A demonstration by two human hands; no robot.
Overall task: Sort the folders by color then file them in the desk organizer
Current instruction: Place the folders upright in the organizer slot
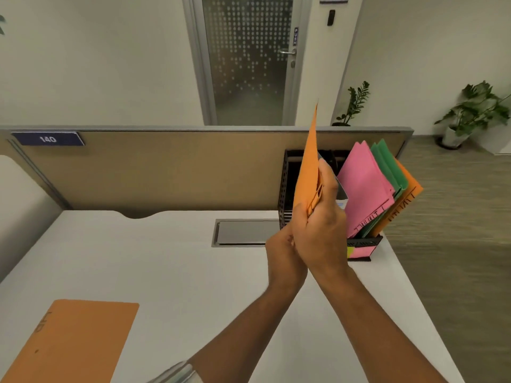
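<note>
Right hand (320, 233) grips the bottom edge of the held orange folder (308, 167), fingers curled round it. Left hand (280, 258) is tucked just under; can't tell its grip. The folder is upright, centre-right of frame, in front of the desk organizer (284, 189). Probably light, thin and floppy card: hold low near the spine and steady the top. A spare orange folder (77, 341) lies flat at lower left.

Our left forearm (243, 327) and right forearm (387, 322) are bare down to the left grip (282, 258) and right grip (322, 233); a pale silvery-grey band (177, 373) wraps the left arm higher up.
</note>
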